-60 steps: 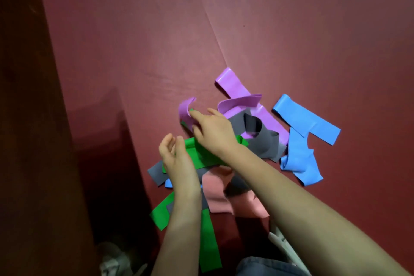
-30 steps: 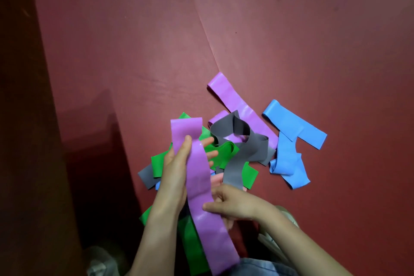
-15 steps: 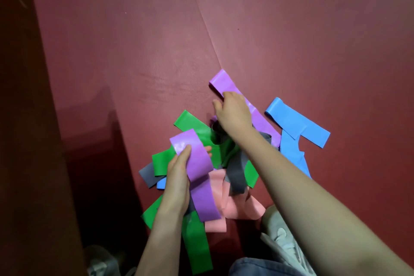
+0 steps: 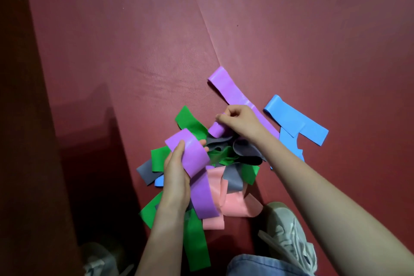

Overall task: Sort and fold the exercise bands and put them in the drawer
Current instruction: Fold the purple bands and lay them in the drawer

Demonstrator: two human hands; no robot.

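A heap of exercise bands lies on the dark red floor mat (image 4: 156, 40). My left hand (image 4: 175, 177) is shut on a purple band (image 4: 197, 170) that drapes over its fingers and hangs toward me. My right hand (image 4: 239, 122) pinches the end of a second purple band (image 4: 218, 130) above the heap. A third purple band (image 4: 230, 89) stretches away to the upper left, behind that hand. Green bands (image 4: 190, 122), grey bands (image 4: 245, 148), pink bands (image 4: 233, 205) and blue bands (image 4: 293, 120) lie tangled around them. No drawer is in view.
A dark wooden furniture side (image 4: 24, 119) runs down the left edge. My shoes (image 4: 289, 233) and a denim knee (image 4: 264, 265) sit at the bottom, right by the heap. A seam (image 4: 201, 13) crosses the mat at the top.
My right hand has drawn back from the far purple band toward the heap's middle and pinched another purple band's end. My left hand still holds its purple band, barely moved.
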